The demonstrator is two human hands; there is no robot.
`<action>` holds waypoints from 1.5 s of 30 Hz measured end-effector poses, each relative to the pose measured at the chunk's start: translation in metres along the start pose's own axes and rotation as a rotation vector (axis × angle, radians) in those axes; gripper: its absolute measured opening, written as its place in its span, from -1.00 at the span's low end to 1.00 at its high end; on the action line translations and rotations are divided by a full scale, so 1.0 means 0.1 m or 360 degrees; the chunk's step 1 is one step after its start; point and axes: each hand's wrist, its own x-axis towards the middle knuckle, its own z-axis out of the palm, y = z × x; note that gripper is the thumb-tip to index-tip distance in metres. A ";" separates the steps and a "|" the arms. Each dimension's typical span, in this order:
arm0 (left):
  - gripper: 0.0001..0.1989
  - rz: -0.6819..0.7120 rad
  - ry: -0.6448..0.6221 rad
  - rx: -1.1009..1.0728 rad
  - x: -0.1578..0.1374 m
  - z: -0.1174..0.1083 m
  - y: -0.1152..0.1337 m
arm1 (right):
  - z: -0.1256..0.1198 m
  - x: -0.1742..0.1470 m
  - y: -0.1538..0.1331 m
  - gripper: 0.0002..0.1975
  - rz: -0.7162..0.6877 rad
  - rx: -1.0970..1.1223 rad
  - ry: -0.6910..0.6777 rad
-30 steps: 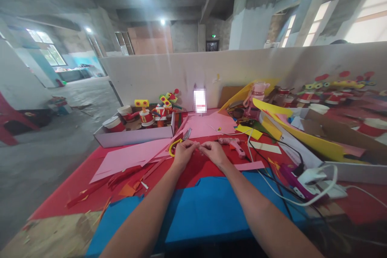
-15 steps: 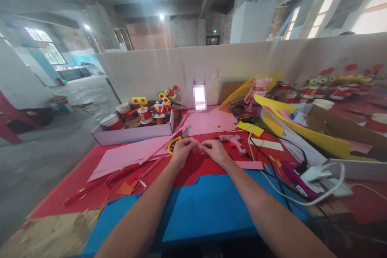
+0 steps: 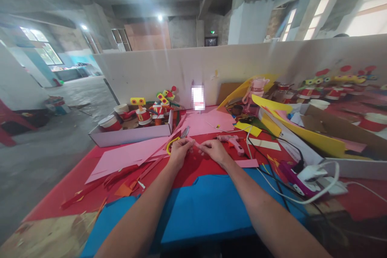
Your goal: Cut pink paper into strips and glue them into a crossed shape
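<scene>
Two pinching hands share one narrow pink strip (image 3: 195, 144) straight ahead of you, above the red table cover (image 3: 193, 167) and beyond the blue sheet (image 3: 205, 209). Your left hand (image 3: 181, 151) has thumb and fingertips together on one end; your right hand (image 3: 214, 151) grips the other end likewise, leaving a short span of paper bare between them.

As far as can be judged, the cutting of this piece is done: it is a slim band already, and the scissors (image 3: 173, 145) lie idle, partly behind your left hand. What is left is harder to say. You have the strip free of any other part, and no glue or fold shows on it (it is small here, so a faint crease could escape notice). The pink glue gun (image 3: 232, 142) rests just beside your right hand, out of your grasp. To your left, the figures (image 3: 144, 116) in the shallow box (image 3: 133, 136) look put together.

The strip's long axis runs crosswise to you, hand to hand, with its left end slightly farther off than its right. It has no visible front, and your fingers hide both ends, so you cannot tell which way it points.
</scene>
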 end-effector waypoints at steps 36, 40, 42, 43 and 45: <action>-0.68 0.0043 0.0030 -0.0134 0.03 -0.02 0.01 | 0.02 -0.07 -0.17 -0.88 -0.0354 -0.0505 0.0306; -0.65 0.0023 0.0042 -0.0118 0.04 -0.01 -0.01 | 0.01 -0.06 -0.16 -0.85 -0.0310 -0.0568 0.0311; -0.65 0.0009 0.0021 -0.0106 0.03 0.00 -0.01 | 0.01 -0.05 -0.16 -0.85 -0.0305 -0.0576 0.0314; -0.65 0.0000 0.0005 -0.0085 0.02 0.01 -0.01 | 0.02 -0.05 -0.16 -0.85 -0.0303 -0.0570 0.0319; -0.65 0.0002 -0.0019 -0.0006 0.01 0.02 0.00 | 0.03 -0.06 -0.16 -0.85 -0.0307 -0.0552 0.0322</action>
